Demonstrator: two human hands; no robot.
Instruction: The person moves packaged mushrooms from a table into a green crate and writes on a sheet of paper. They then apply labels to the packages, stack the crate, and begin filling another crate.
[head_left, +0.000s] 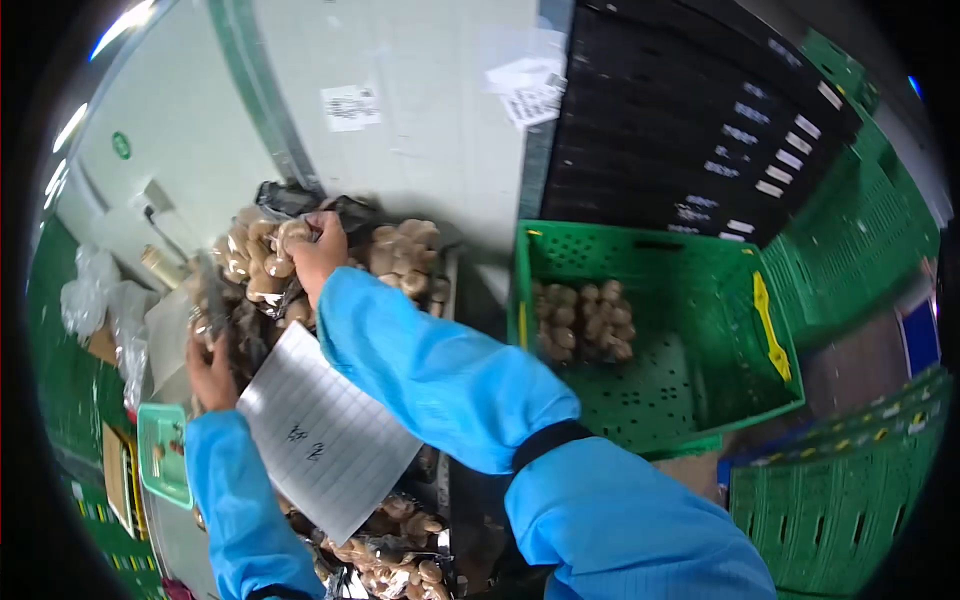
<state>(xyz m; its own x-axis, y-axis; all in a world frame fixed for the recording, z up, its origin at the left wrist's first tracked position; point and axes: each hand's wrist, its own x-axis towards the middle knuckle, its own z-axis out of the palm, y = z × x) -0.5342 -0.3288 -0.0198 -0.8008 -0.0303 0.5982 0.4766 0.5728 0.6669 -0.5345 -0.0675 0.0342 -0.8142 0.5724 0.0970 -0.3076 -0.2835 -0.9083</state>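
Observation:
My right hand (pixel 322 255), in a blue sleeve, has its fingers bent round a light brown mushroom at the edge of a bagged heap of mushrooms (pixel 262 262). Lower and to the left, my left hand (pixel 212 375) points upward, its fingertips against clear plastic film with something brown in it. More mushrooms (pixel 405 255) lie to the right of my right hand. A lined white paper sheet (pixel 325 430) with handwriting rests on the pile, between my forearms. Below the sheet, further mushrooms (pixel 400 570) show in dark and clear wrapping.
A green crate (pixel 690 400) on the right holds two packs of mushrooms (pixel 605 320). A small green tray (pixel 165 465) and crumpled clear bags (pixel 90 290) are at the left. Behind stand a pale wall (pixel 430 130) and a black panel (pixel 650 120). Green crates (pixel 850 490) fill the lower right.

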